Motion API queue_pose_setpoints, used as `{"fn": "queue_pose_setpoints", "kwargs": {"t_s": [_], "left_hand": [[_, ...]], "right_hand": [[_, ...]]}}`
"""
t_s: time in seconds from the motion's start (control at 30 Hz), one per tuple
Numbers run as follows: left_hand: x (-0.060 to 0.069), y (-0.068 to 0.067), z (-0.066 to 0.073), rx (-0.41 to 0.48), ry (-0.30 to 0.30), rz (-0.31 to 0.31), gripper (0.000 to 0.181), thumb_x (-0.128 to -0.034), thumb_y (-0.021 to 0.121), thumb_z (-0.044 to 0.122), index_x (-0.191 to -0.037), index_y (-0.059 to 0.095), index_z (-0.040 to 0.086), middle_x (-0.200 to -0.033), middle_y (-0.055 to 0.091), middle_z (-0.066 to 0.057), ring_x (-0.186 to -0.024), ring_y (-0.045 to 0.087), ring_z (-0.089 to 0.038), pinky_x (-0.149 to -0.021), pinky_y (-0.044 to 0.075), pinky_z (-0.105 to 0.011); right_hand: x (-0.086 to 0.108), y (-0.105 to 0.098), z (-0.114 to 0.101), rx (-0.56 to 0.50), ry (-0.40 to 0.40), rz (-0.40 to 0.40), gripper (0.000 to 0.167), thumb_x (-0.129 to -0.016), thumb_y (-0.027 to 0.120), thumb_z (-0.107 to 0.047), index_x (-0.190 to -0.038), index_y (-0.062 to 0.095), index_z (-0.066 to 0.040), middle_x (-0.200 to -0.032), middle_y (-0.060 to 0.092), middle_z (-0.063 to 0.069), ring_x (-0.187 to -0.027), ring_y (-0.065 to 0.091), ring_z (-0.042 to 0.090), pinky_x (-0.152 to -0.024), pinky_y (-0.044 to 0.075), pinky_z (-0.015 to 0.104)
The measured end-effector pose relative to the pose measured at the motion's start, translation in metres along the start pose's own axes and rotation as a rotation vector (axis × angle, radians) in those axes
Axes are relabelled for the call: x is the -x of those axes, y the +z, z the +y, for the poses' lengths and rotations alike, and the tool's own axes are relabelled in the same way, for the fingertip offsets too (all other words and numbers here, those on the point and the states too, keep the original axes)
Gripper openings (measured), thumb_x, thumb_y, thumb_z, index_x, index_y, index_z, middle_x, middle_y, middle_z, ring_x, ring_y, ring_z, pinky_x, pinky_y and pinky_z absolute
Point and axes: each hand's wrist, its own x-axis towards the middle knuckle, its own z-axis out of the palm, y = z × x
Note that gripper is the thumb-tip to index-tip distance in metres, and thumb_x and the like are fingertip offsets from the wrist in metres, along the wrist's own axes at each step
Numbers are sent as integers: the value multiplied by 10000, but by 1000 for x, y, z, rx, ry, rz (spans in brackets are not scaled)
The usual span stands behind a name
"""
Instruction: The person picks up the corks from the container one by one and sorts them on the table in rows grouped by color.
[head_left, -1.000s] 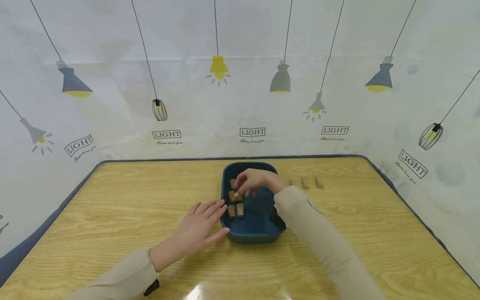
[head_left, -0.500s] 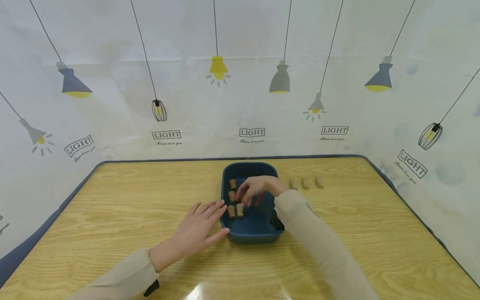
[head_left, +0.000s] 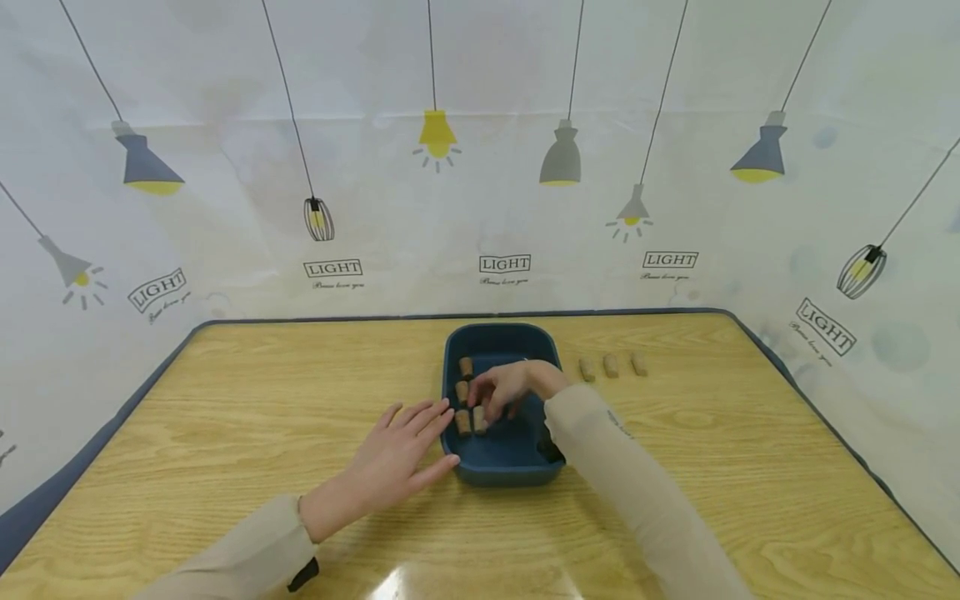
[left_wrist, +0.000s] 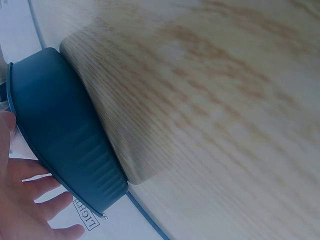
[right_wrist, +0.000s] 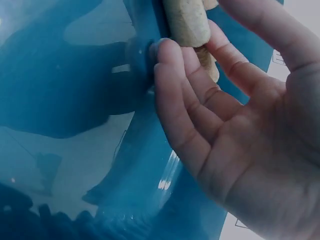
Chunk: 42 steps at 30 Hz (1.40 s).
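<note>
Spread fingers of my left hand touch the left rim of a blue tray; the left wrist view shows this hand beside the tray's outer wall. Inside the tray, my right hand reaches down with loosely bent fingers. Next to its fingertips lie a cork and another cork. A third cork lies farther back. In the right wrist view, a cork sits just past the fingers of the hand, and one more cork is partly hidden behind them.
Right of the tray, three pale corks stand in a row on the wooden table, among them one cork. Behind the table rises a light wall cloth printed with hanging lamps.
My right hand has moved toward the tray's near end and lower, uncovering the corks on the table. Two corks beside it have shifted slightly left. My left hand stays in place.
</note>
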Motion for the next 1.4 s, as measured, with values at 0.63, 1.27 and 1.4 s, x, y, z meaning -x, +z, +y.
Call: {"fn": "queue_pose_setpoints", "kwargs": {"t_s": [0.63,1.27,1.4], "left_hand": [[-1,2,-2,-16,-1,-9,623,-899,357,524,-1318,431,70,-1357,367,-69,-1204,350,-244,-954,243,-510],[-1,3,-1,-5,-11,-15,624,-899,360,522,-1314,435,62,-1354,372,-73,-1203,349,-251,-953,233,-517],[-1,3,-1,-8,-9,-6,620,-897,373,516,-1312,437,60,-1352,374,-76,-1199,354,-253,-951,238,-516]], "right_hand": [[-7,11,-8,114,-7,64,442,-729,719,-61,-1077,461,-145,-912,511,60,-747,484,162,-671,453,311],[11,-16,-12,80,2,74,340,-786,611,-14,-1111,534,-79,-998,524,45,-877,530,178,-761,467,369],[18,-25,-15,84,-25,97,355,-778,604,3,-1118,529,-65,-985,544,53,-871,537,175,-773,461,396]]}}
